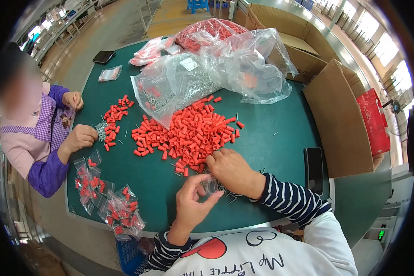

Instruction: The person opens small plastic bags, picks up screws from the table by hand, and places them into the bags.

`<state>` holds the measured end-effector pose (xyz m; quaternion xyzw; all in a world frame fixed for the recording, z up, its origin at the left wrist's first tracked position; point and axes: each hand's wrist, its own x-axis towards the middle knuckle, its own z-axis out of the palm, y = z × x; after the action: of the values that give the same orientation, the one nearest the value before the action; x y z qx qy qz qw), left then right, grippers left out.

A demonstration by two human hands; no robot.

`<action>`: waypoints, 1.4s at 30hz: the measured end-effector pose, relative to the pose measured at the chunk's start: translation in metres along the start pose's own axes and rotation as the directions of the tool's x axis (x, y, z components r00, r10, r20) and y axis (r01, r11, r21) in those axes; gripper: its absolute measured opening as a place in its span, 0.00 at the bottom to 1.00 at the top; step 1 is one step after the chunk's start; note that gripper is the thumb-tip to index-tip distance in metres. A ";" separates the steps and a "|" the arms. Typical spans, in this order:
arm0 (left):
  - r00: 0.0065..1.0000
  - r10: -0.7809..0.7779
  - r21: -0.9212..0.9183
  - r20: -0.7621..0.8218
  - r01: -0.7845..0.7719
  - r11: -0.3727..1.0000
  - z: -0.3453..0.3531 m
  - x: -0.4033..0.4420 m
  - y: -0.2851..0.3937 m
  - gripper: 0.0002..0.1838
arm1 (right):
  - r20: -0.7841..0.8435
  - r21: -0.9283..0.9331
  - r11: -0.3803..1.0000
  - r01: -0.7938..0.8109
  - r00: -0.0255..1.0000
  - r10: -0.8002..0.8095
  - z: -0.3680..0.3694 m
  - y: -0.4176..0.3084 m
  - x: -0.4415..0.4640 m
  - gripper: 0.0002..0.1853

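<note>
Near the table's front edge my left hand [194, 202] holds a small clear plastic bag [210, 186] between thumb and fingers. My right hand [232, 171] is just right of the bag, back up, with its fingertips at the near edge of a large pile of red plastic caps [188, 133]; what its curled fingers hold, if anything, is hidden. Loose screws [233, 197] lie partly under my right hand. Filled small bags of red caps [122, 212] lie at the front left. Behind the pile is a big clear bag of screws [188, 76].
A co-worker [37, 115] sits at the left, hands by a small heap of screws and red caps [112, 117]. A black phone [313, 170] and an open cardboard box [338, 124] stand at the right. A bag of red caps [209, 32] lies at the back.
</note>
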<state>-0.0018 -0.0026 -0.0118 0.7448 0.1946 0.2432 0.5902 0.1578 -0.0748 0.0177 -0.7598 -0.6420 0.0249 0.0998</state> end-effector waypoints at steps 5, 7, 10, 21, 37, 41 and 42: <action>0.999 0.040 -0.085 -0.019 -0.042 0.995 0.001 0.003 -0.002 0.27 | -0.134 0.397 0.917 -0.045 0.985 0.106 0.011 0.022 -0.005 0.10; 0.999 0.026 -0.093 -0.028 -0.029 0.995 -0.001 0.003 -0.002 0.27 | -0.103 0.726 0.683 -0.082 0.969 0.226 -0.006 0.020 -0.013 0.10; 1.000 -0.003 -0.116 -0.009 0.002 0.993 -0.001 0.004 0.002 0.28 | -0.067 0.907 0.417 -0.053 0.961 0.267 -0.018 0.011 -0.024 0.11; 0.999 0.004 -0.221 0.034 0.003 0.975 0.003 0.002 -0.007 0.27 | 0.000 0.980 0.192 -0.046 0.972 0.234 -0.018 -0.007 -0.038 0.08; 0.997 0.077 -0.125 0.031 -0.072 0.989 0.003 0.004 0.003 0.28 | -0.325 0.445 0.894 0.062 0.941 0.097 0.005 0.031 -0.004 0.16; 1.000 -0.004 -0.086 0.006 0.005 0.996 0.001 0.004 -0.001 0.28 | -0.223 0.348 0.937 0.014 0.972 0.068 0.017 0.025 0.002 0.18; 1.000 -0.012 -0.073 0.007 0.012 0.997 0.000 0.004 -0.002 0.28 | -0.222 0.357 0.934 0.021 0.973 0.063 0.018 0.024 0.001 0.17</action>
<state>0.0014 -0.0001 -0.0131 0.7222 0.1882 0.2442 0.6192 0.1785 -0.0751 -0.0043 -0.7335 -0.6028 0.0541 0.3093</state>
